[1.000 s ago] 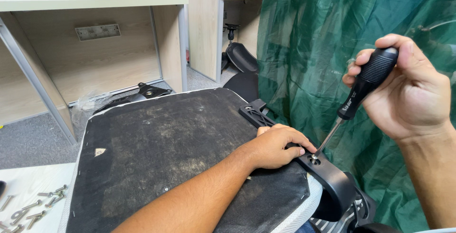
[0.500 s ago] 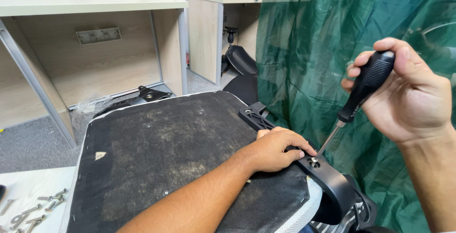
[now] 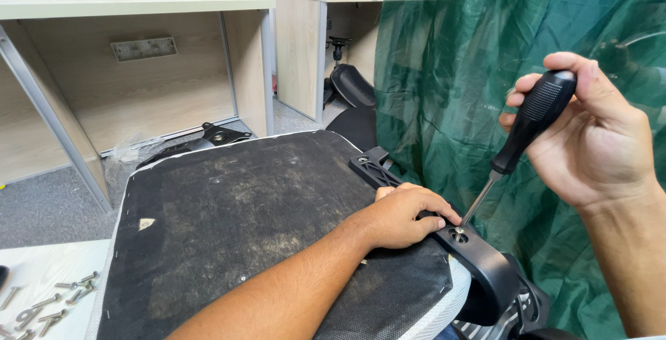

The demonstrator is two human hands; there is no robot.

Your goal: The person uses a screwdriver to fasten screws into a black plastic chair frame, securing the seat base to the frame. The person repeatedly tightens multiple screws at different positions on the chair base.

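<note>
An upturned chair seat (image 3: pixel 236 222) with a dusty black fabric underside lies in front of me. Along its right edge runs a black plastic armrest bracket (image 3: pixel 485 270). My left hand (image 3: pixel 406 215) lies flat on that bracket, pressing it down next to a screw (image 3: pixel 458 232). My right hand (image 3: pixel 596 139) grips the black handle of a screwdriver (image 3: pixel 517 142); the metal shaft slants down and its tip sits in the screw.
Several loose bolts (image 3: pixel 41 309) lie on a white surface at lower left. A wooden desk (image 3: pixel 132 69) with a metal leg stands behind, a black chair part (image 3: pixel 208 137) under it. A green curtain (image 3: pixel 472 76) hangs on the right.
My right hand has turned slightly around the screwdriver handle; the tip stays in the screw. My left hand remains on the bracket.
</note>
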